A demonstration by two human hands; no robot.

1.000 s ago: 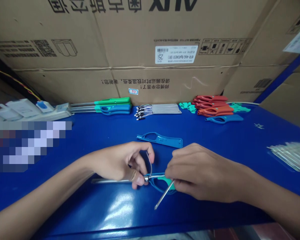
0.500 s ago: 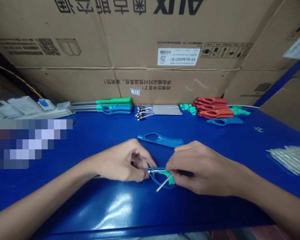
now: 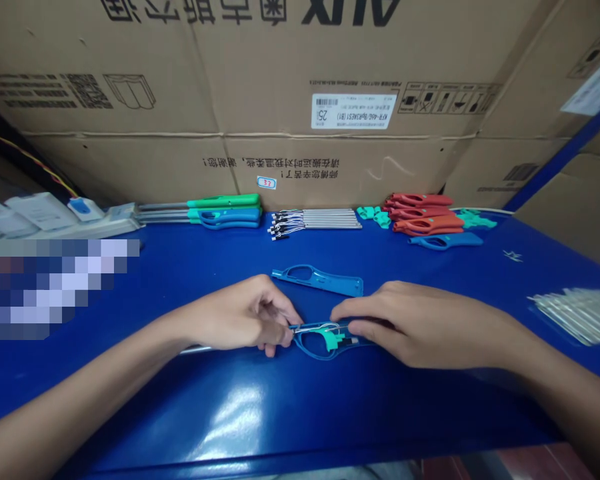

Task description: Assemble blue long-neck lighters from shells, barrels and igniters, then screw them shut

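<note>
A blue plastic handle shell [image 3: 314, 347] with a green trigger [image 3: 330, 339] lies on the blue table [image 3: 260, 413] in front of me. My left hand [image 3: 245, 320] is closed on the metal tube [image 3: 197, 349] at the shell's left end. My right hand [image 3: 420, 323] pinches the shell's right end, fingers pressed on it. Thin wires run along the top of the shell between my hands. A second blue shell half [image 3: 320, 280] lies just behind.
At the back stand cardboard boxes [image 3: 290, 100]. Along them lie finished green and blue lighters [image 3: 225, 210], metal tubes with wires [image 3: 315, 220], red handle shells [image 3: 425, 213] and green triggers [image 3: 375, 215]. Clear tubes [image 3: 575, 313] lie at the right; white boxes [image 3: 40, 213] at the left.
The slanting metal rod under my right hand has been laid into the shell and no longer sticks out. Both hands have lowered and flattened onto the handle.
</note>
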